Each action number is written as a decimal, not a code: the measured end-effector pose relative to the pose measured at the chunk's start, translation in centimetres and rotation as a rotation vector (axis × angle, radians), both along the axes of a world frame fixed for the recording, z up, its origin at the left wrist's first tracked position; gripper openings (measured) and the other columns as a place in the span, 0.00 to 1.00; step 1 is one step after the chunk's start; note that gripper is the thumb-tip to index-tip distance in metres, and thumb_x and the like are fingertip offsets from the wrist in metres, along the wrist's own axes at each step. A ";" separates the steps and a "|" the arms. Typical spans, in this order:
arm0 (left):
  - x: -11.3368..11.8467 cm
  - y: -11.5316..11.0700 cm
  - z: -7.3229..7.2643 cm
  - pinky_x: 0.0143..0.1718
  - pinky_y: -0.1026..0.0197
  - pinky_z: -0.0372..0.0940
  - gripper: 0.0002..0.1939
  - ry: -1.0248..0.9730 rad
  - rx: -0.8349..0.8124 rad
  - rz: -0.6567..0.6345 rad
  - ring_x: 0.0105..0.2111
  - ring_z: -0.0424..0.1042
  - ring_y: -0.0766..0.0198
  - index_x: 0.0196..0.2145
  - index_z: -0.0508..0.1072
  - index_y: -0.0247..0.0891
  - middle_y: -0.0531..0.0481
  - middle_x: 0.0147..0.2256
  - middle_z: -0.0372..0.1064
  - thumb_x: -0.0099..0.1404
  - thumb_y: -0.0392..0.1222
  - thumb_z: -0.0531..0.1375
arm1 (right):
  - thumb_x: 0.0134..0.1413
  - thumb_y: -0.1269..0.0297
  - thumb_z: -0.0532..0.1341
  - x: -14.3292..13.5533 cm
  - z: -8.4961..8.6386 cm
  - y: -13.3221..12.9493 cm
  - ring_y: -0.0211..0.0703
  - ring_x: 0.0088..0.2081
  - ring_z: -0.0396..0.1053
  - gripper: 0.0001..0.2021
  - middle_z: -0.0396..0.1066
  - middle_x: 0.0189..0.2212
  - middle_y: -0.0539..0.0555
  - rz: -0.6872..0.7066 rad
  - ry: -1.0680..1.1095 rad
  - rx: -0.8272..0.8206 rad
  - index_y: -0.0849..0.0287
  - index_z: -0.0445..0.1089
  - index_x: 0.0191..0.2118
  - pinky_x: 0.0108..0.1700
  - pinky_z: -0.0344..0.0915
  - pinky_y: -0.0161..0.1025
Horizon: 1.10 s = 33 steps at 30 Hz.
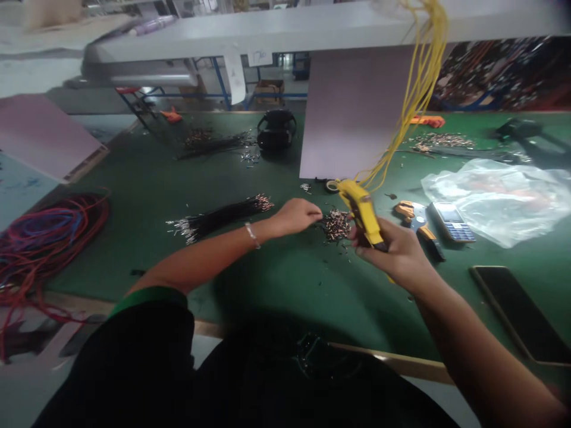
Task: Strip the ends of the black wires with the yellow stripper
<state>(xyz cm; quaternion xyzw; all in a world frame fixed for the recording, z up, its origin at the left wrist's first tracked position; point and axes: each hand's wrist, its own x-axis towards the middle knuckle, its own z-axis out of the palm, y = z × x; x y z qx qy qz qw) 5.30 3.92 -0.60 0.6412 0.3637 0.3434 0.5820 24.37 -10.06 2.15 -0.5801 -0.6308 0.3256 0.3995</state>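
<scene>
My right hand (pixel 404 252) is wrapped round a yellow wire stripper (pixel 364 214), held tilted above the bench. Just left of it lies a heap of small copper-coloured terminals (pixel 336 226). My left hand (pixel 295 215) is pinched at the heap's left edge; whatever its fingertips may hold is too small to make out. Behind my left wrist rests a bundle of black wires (pixel 218 217), with copper-coloured ends at the right and silvery ends at the left. Long yellow wires (pixel 413 101) hang from the shelf down behind the wire stripper.
On the green bench (pixel 276 297), orange-and-black pliers (pixel 419 226), a keypad phone (pixel 451 221), a dark smartphone (pixel 520 312) and a clear plastic bag (pixel 504 196) lie at the right. Coiled red and blue wires (pixel 53 238) sit left. A white shelf (pixel 267 30) spans above.
</scene>
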 end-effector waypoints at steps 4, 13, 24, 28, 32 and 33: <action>-2.4 0.0 1.1 0.23 0.65 0.60 0.05 -0.043 -0.158 -0.020 0.21 0.67 0.70 0.31 0.78 0.31 0.46 0.26 0.74 0.60 0.34 0.61 | 0.42 0.70 0.65 0.1 -2.6 -2.0 0.48 0.32 0.71 0.23 0.73 0.36 0.56 0.105 0.673 -0.273 0.59 0.68 0.48 0.38 0.67 0.46; -5.2 -2.2 0.0 0.38 0.66 0.69 0.05 -0.504 -0.474 0.113 0.32 0.74 0.68 0.36 0.77 0.29 0.43 0.34 0.76 0.62 0.32 0.62 | 0.39 0.72 0.64 -3.0 -6.1 -2.2 0.50 0.33 0.73 0.27 0.75 0.34 0.57 0.402 1.129 -0.470 0.63 0.68 0.51 0.39 0.68 0.51; -4.6 -3.3 -0.3 0.51 0.62 0.68 0.07 -0.660 -0.498 0.243 0.39 0.76 0.65 0.35 0.76 0.28 0.42 0.36 0.76 0.64 0.27 0.58 | 0.38 0.75 0.60 -5.1 -5.4 -1.4 0.48 0.31 0.73 0.25 0.75 0.33 0.57 0.366 1.239 -0.490 0.63 0.70 0.48 0.38 0.69 0.52; -4.5 -3.5 -0.5 0.53 0.61 0.67 0.07 -0.669 -0.544 0.263 0.40 0.76 0.64 0.34 0.76 0.28 0.42 0.36 0.76 0.63 0.26 0.58 | 0.38 0.76 0.59 -5.5 -5.4 -1.0 0.48 0.32 0.73 0.25 0.75 0.33 0.56 0.364 1.267 -0.495 0.62 0.70 0.49 0.39 0.70 0.53; -4.4 -3.6 -0.7 0.54 0.62 0.67 0.08 -0.716 -0.589 0.275 0.41 0.76 0.64 0.33 0.76 0.27 0.42 0.37 0.76 0.64 0.24 0.57 | 0.39 0.75 0.59 -5.8 -5.6 -0.9 0.48 0.31 0.73 0.25 0.75 0.33 0.57 0.389 1.281 -0.492 0.62 0.69 0.49 0.39 0.69 0.53; -4.4 -3.6 -0.7 0.55 0.62 0.67 0.08 -0.725 -0.593 0.280 0.42 0.76 0.64 0.33 0.76 0.27 0.42 0.37 0.76 0.64 0.24 0.57 | 0.39 0.74 0.59 -5.9 -5.6 -0.8 0.48 0.31 0.73 0.25 0.75 0.33 0.57 0.395 1.280 -0.493 0.62 0.69 0.49 0.39 0.69 0.52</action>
